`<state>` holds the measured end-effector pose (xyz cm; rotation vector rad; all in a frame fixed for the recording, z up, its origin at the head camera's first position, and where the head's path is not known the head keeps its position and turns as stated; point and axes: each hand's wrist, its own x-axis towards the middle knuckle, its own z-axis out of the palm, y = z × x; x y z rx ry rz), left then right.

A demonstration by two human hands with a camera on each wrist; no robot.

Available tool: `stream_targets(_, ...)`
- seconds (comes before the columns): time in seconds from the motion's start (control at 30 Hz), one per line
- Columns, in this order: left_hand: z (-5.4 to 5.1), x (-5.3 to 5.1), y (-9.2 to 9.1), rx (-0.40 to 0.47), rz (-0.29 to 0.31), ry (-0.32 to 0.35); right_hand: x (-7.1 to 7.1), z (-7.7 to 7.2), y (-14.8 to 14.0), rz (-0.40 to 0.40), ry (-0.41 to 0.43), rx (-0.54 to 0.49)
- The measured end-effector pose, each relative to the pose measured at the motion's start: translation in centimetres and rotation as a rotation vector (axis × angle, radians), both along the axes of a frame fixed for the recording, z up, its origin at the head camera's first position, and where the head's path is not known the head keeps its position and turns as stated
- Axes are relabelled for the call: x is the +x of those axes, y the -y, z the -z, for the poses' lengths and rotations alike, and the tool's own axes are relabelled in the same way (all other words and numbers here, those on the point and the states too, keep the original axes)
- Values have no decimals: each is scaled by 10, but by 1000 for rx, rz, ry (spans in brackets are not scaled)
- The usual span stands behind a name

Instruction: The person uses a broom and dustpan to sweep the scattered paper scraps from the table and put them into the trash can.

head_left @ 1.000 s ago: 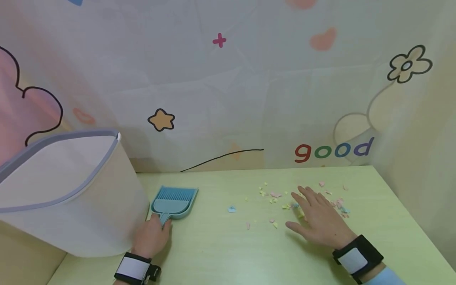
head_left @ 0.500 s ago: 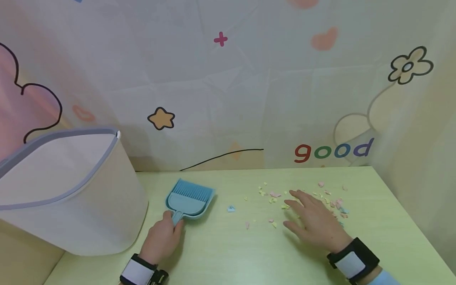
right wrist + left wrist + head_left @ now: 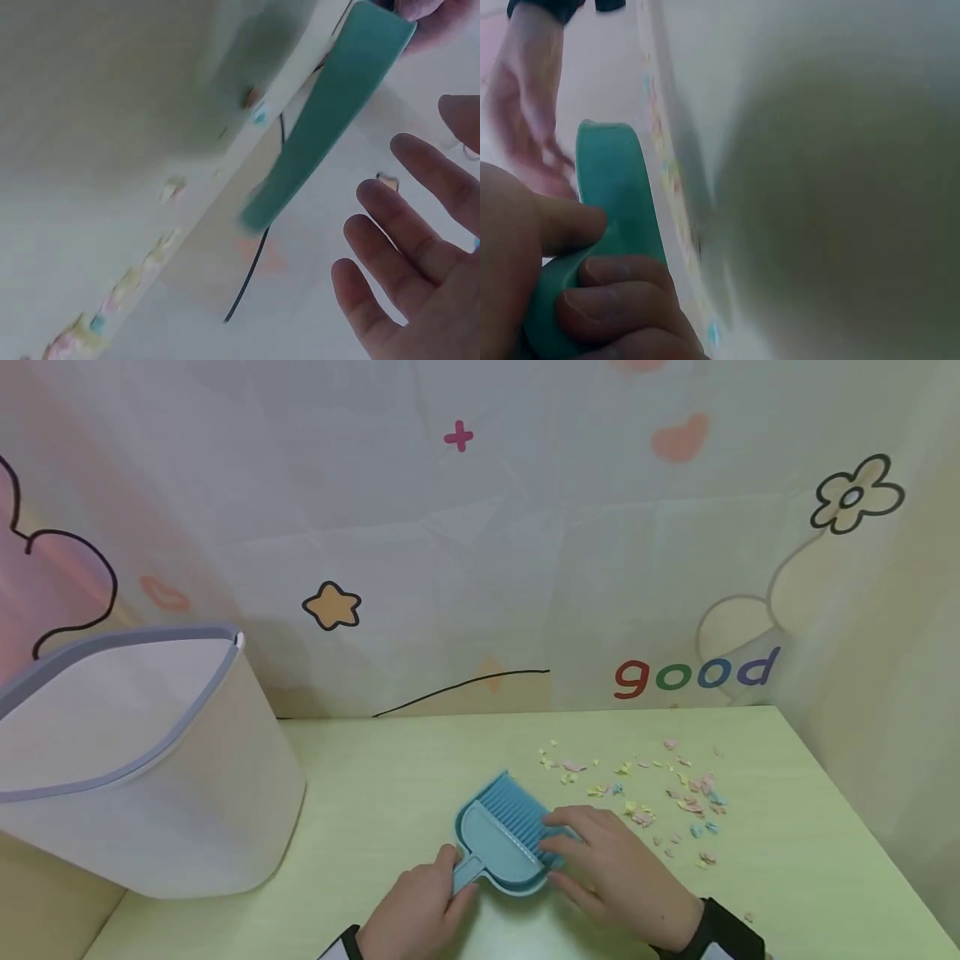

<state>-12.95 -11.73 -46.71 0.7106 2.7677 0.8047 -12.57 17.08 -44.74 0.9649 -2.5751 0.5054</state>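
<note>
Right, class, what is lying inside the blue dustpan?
A blue brush nests in the dustpan. Its bristles show, except where the right hand hides some; the pan floor under the brush is covered.

Indoor spot done up kids'-rm style; home vs. studio, can't tell. Pale-green tbl point(image 3: 360, 793) lies under L hand point(image 3: 416, 906) & R hand point(image 3: 618, 877). Beyond both hangs a creased printed backdrop point(image 3: 480, 568) w/ cartoon star point(image 3: 332, 606) past L hand, flower point(image 3: 855, 496) & word "good" point(image 3: 714, 673) past R hand. Household-type white bin point(image 3: 232, 793) stands left of L hand.
</note>
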Motion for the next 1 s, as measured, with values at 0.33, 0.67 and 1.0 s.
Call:
stream_targets(0.33,9,15,-33,-131,98,246,18,2,13,-111,27,32)
stream_targets(0.67,14,4,-12,149,226,480,14,9,13,-106,62,77)
stream_targets(1.0,13,0,13,360,293,699,14,10,18,-108,280,143)
